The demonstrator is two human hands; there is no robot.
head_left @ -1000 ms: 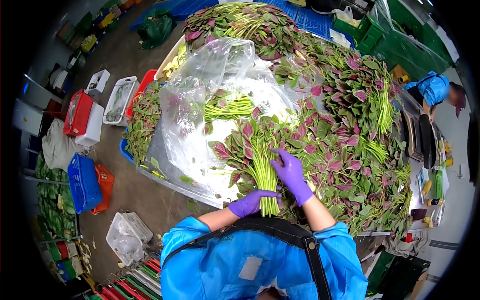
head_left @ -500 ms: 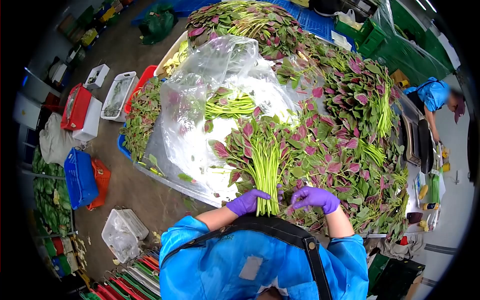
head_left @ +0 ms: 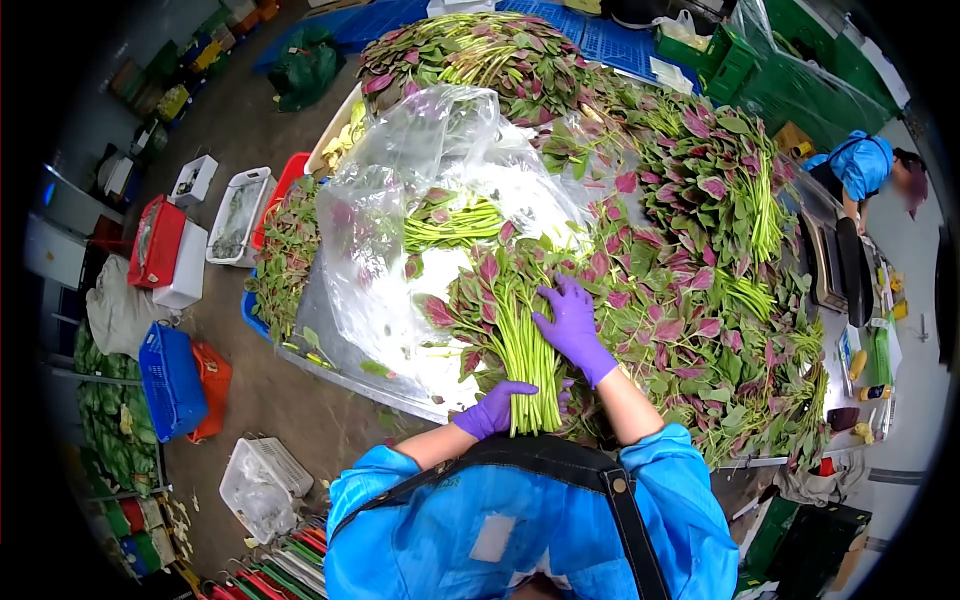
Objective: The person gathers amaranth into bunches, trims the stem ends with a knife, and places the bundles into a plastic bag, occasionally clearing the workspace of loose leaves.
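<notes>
A bunch of red-and-green amaranth (head_left: pixel 528 350) stands in front of me, leaves away from me and pale green stems towards my apron. My left hand (head_left: pixel 490 410), in a purple glove, is wrapped round the lower stems. My right hand (head_left: pixel 572 328), also gloved in purple, rests against the right side of the bunch near the leaves, its fingers stretched apart. Behind the bunch, a clear plastic bag (head_left: pixel 365 215) lies spread open on the table, with a smaller bundle of amaranth (head_left: pixel 455 222) on it.
Loose amaranth (head_left: pixel 690 340) covers the table's right side, and a large heap (head_left: pixel 480 55) lies at the back. Crates, including a blue basket (head_left: pixel 172 380) and a white basket (head_left: pixel 262 485), stand on the floor at left. A co-worker (head_left: pixel 855 168) bends over at far right.
My right hand has moved up and left from beside the stem ends to the bunch's upper side, its fingers spreading. My left hand keeps its hold on the stems.
</notes>
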